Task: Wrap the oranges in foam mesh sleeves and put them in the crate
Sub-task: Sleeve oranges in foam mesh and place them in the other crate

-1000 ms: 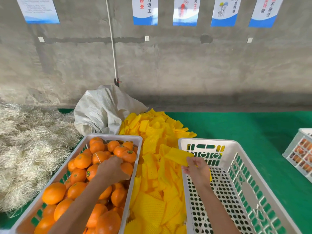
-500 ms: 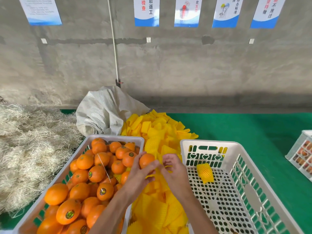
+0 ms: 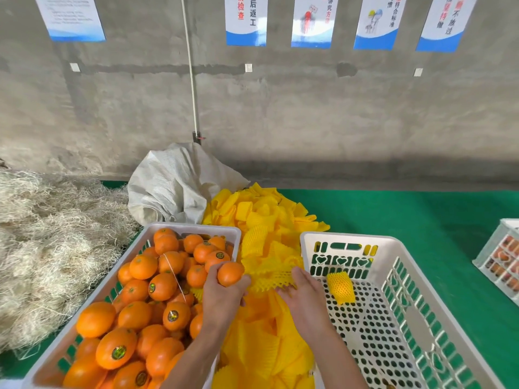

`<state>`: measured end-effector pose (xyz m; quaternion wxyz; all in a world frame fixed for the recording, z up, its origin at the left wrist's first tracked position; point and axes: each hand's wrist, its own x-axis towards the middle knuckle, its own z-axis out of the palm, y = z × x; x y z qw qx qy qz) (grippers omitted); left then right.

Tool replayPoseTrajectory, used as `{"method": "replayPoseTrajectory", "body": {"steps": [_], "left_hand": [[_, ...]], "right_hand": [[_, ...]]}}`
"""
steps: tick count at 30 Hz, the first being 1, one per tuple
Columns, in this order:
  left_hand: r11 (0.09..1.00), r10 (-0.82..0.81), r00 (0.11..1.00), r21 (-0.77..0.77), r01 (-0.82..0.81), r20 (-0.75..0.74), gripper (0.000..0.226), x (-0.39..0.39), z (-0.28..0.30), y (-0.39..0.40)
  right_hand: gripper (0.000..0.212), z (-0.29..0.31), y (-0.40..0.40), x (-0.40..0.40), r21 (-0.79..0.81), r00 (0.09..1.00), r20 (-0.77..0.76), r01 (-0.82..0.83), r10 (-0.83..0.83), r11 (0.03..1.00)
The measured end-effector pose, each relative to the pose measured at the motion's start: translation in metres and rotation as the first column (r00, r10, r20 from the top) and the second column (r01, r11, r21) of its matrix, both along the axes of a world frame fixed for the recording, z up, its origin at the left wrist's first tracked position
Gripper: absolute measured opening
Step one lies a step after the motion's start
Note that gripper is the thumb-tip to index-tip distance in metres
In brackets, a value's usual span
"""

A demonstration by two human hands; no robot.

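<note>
Left hand (image 3: 222,294) gripping orange (image 3: 230,273) beside stretched sleeve (image 3: 269,272), right hand (image 3: 302,293) pinching sleeve open for insertion, left of crate (image 3: 393,279).

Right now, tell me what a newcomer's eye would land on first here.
First, the crate of oranges at lower left, piled bright and high. Next, the heap of yellow foam mesh sleeves running down the middle, where the left hand holds one orange and the right hand pulls at a sleeve. At right, the white crate holds one wrapped orange.
</note>
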<state>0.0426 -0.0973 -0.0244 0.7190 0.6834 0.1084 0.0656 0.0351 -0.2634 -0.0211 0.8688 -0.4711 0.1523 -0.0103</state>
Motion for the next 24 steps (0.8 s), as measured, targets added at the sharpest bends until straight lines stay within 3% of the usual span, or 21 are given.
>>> {"method": "replayPoseTrajectory", "body": {"steps": [2, 4, 7, 10, 15, 17, 19, 22, 24], "left_hand": [[1.000, 0.008, 1.000, -0.007, -0.008, -0.015, 0.042, 0.001, 0.001, 0.002], [0.997, -0.010, 0.997, -0.079, 0.004, -0.079, 0.039, 0.001, 0.003, -0.002], [0.939, -0.084, 0.973, -0.344, 0.006, -0.213, 0.036, 0.002, 0.011, -0.006], [0.796, -0.284, 0.912, -0.603, 0.053, -0.295, 0.035, 0.004, 0.016, 0.000], [0.608, -0.484, 0.839, -0.785, 0.121, -0.246, 0.040, 0.001, 0.018, 0.001], [0.621, -0.494, 0.836, -0.770, 0.148, -0.237, 0.042, 0.000, 0.018, 0.003], [0.664, -0.449, 0.867, -0.730, 0.162, -0.216, 0.041, 0.000, 0.017, 0.006], [0.686, -0.404, 0.902, -0.703, 0.188, -0.154, 0.051, -0.003, 0.023, 0.012], [0.723, -0.431, 0.898, -0.631, 0.282, -0.093, 0.052, -0.006, 0.026, 0.011]], "right_hand": [[0.033, 0.007, -0.004, -0.002, 0.244, 0.996, -0.086, -0.014, 0.036, 0.970], [0.035, 0.012, -0.002, -0.004, 0.338, 0.986, -0.126, -0.056, 0.105, 0.939], [0.032, 0.014, 0.003, -0.008, 0.232, 0.980, -0.170, -0.064, 0.106, 0.971], [0.035, 0.013, -0.004, -0.010, 0.090, 0.988, -0.134, -0.066, 0.078, 0.994], [0.046, 0.022, -0.009, -0.017, 0.192, 0.952, 0.007, -0.301, 0.305, 0.934], [0.046, 0.021, -0.010, -0.017, 0.204, 0.974, 0.027, -0.227, 0.226, 0.952], [0.041, 0.018, -0.014, -0.015, 0.137, 0.999, 0.005, -0.044, 0.044, 0.990], [0.027, 0.020, -0.018, -0.014, -0.106, 0.985, 0.037, 0.173, -0.170, 0.979], [0.034, 0.024, -0.016, -0.013, -0.249, 0.973, 0.095, 0.228, -0.210, 0.941]]}}
